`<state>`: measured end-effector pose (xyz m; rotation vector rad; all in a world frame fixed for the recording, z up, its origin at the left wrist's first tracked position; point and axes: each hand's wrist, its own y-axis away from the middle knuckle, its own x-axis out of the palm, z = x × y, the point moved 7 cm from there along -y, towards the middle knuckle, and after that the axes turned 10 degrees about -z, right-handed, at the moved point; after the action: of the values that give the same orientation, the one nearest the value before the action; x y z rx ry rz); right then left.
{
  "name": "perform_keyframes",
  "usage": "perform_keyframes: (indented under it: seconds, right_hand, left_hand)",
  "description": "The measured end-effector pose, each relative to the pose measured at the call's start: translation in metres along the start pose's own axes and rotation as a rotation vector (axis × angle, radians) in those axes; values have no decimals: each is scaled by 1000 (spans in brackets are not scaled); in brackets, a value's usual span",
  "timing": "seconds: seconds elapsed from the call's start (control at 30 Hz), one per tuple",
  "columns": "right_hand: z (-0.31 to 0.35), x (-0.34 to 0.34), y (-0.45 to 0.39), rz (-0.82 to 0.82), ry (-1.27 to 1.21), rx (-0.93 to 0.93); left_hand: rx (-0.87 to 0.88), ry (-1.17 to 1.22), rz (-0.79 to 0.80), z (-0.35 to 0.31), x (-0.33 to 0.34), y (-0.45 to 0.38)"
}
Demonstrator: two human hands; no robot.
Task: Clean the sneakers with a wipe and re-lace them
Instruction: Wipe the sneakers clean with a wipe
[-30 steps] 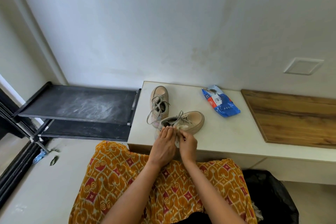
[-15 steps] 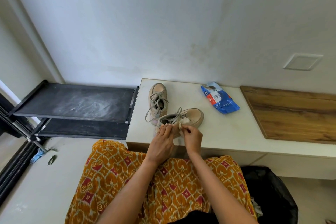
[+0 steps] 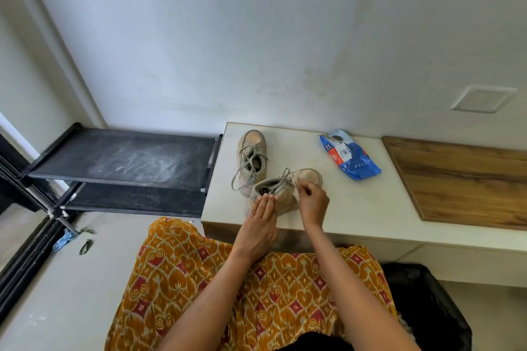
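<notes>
Two beige sneakers stand on a white bench (image 3: pixel 356 208). The near sneaker (image 3: pixel 281 192) lies toe to the right, laces loose. My left hand (image 3: pixel 261 225) grips its heel collar and holds it steady. My right hand (image 3: pixel 312 202) presses a small white wipe (image 3: pixel 297 192) against the shoe's side near the toe. The far sneaker (image 3: pixel 251 159) points away from me, its grey laces undone and trailing. A blue pack of wipes (image 3: pixel 349 158) lies behind, to the right.
A wooden board (image 3: pixel 467 179) covers the bench's right part. A dusty black shoe rack (image 3: pixel 122 162) stands left of the bench. A black bin bag (image 3: pixel 427 310) sits low right. My patterned orange skirt (image 3: pixel 228 288) fills the foreground.
My right hand has slid with the wipe from the sneaker's heel end rightward along its side toward the toe. The left hand stays on the heel.
</notes>
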<state>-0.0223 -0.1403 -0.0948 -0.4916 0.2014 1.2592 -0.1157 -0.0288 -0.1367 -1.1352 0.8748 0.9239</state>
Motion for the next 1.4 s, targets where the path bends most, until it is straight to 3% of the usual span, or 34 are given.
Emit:
perform_keyframes:
  seconds: [0.1, 0.3, 0.47, 0.7, 0.83, 1.03, 1.13, 1.23, 1.4]
  right_hand:
    - [11, 12, 17, 59, -21, -75]
    - [-24, 2, 3, 68, 173, -16]
    - [1, 9, 2, 74, 81, -101]
    - [-19, 4, -28, 61, 310, -112]
    - [7, 21, -20, 138, 239, -274]
    - [-29, 6, -47, 182, 631, -358]
    - [-16, 2, -67, 152, 571, -301]
    - [-3, 21, -38, 325, 505, -515]
    - [-38, 4, -49, 309, 749, -576]
  left_hand:
    - [6, -7, -4, -3, -1, -1]
    - [-8, 9, -17, -1, 0, -2]
    - [-16, -27, 9, -2, 3, -2]
    - [-54, 83, -72, -4, 0, -10]
    - [-57, 50, -31, -6, 4, -8]
    - [-39, -10, -16, -5, 6, -5]
    - [-57, 15, -1, -5, 7, -4]
    - [-67, 63, -6, -6, 9, -5]
    - [-89, 173, -9, -4, 9, -8]
